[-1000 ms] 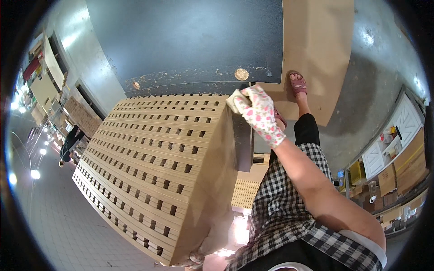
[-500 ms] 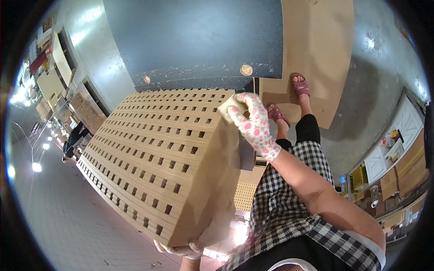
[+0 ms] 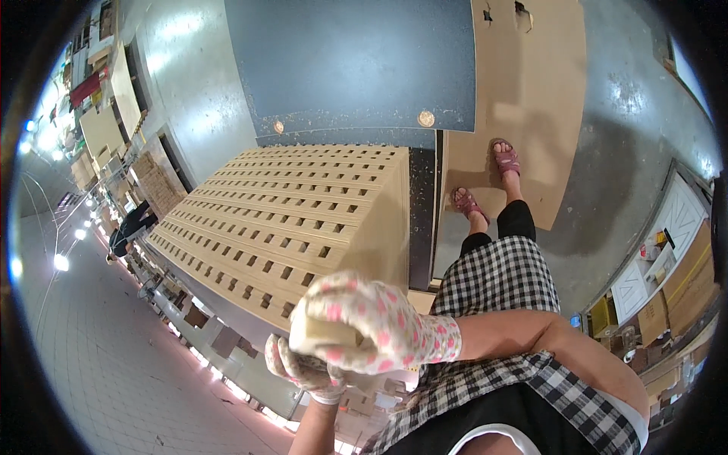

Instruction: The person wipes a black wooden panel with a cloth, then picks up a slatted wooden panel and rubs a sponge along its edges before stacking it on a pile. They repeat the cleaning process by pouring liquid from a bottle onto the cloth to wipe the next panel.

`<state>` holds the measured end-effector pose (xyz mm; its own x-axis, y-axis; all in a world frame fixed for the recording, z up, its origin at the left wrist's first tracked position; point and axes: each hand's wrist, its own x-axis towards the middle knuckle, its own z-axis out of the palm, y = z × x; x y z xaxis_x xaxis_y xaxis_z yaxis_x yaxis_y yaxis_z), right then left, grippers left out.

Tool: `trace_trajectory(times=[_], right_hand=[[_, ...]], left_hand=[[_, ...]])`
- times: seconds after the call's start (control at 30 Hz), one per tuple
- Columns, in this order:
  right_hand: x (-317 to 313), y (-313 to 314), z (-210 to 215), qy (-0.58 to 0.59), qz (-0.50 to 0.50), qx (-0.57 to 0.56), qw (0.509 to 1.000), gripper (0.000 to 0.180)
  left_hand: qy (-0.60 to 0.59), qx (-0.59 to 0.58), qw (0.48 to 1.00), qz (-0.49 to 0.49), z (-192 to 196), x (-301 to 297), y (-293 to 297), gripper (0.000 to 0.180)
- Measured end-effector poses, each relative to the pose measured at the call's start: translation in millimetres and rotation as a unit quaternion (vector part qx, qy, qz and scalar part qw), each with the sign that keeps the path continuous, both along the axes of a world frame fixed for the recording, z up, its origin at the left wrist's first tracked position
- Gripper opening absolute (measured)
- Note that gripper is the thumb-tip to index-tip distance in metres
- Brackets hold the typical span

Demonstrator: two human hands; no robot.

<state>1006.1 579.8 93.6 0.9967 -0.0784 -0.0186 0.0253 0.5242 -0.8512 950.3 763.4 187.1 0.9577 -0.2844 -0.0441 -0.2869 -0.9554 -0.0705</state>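
Note:
A wide block of pale wood strips (image 3: 378, 227), lined with rows of small square holes, lies before me with its smooth end face toward my right. My right hand (image 3: 387, 322), in a white glove with pink flowers, is closed round a small cream-coloured pad (image 3: 326, 336) by the near corner of the wood. Just below it, my left hand (image 3: 307, 373) wears a similar glove. Its fingers are curled, and the right hand partly covers it; whatever it grips does not show.
Beyond the wood is a dark blue-grey tabletop (image 3: 349, 61) with two round pale spots near its edge. A cardboard sheet (image 3: 531, 91) lies on the floor under my sandalled feet. Cartons (image 3: 654, 315) stand at the right. Another person (image 3: 130, 227) is far off at the left.
My right hand has moved from the far corner of the wood down toward me, pad still in it. My left hand has come off the wood's near underside and sits beside the right.

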Motion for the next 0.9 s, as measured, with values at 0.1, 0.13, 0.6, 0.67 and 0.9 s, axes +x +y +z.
trace_trajectory(times=[0.1,0.13,0.6,0.67,0.9], right_hand=[[10,-7,-29,0.078,-0.034,-0.110,0.990,0.044],[18,-3,-46,0.132,-0.090,-0.156,0.975,0.041],[4,-46,24,-0.225,-0.005,-0.191,0.955,0.050],[-10,-38,40,-0.249,0.049,-0.165,0.953,0.047],[-25,-36,22,-0.079,0.079,0.033,0.993,0.092]], left_hand=[[0.003,-0.028,1.000,0.015,2,-2,-1,0.071],[0.001,-0.016,1.000,0.016,2,1,-4,0.068],[-0.014,-0.389,0.912,0.130,19,1,-13,0.066],[0.070,-0.382,0.920,0.054,32,12,-29,0.081],[0.020,-0.525,0.802,0.285,51,8,-61,0.089]])
